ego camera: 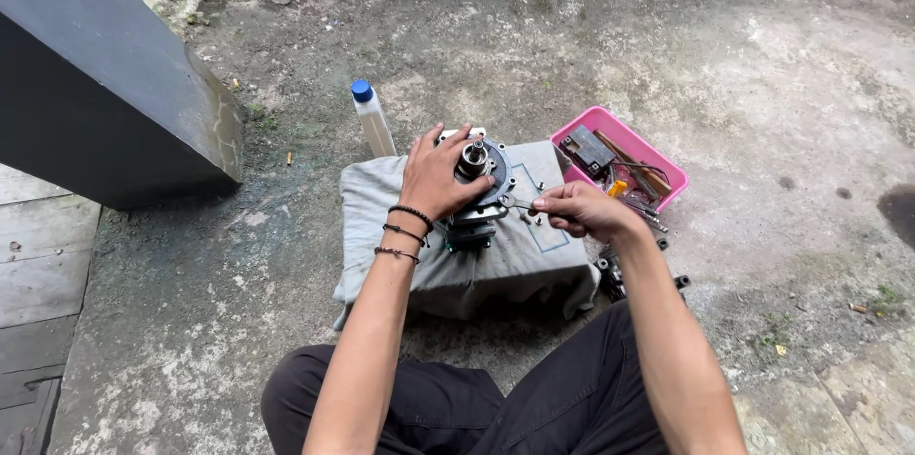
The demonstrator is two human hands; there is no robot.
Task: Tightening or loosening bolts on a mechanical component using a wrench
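Shaft (474,156) points up — right hand (581,209) perhaps holding wrench (519,204).

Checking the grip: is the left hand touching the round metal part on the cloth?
Touching: the head view shows the left hand spread over the round metal part.

Open concrete ground (762,83) lies wide to the right and behind the cloth-covered block (448,264). A white bottle with a blue cap (372,120) stands just beside the block's far-left corner, and a pink tray of tools (658,158) crowds its right edge. To the left, a dark slanted slab (95,83) closes that side off. Loose metal parts (629,269) lie near the right knee.
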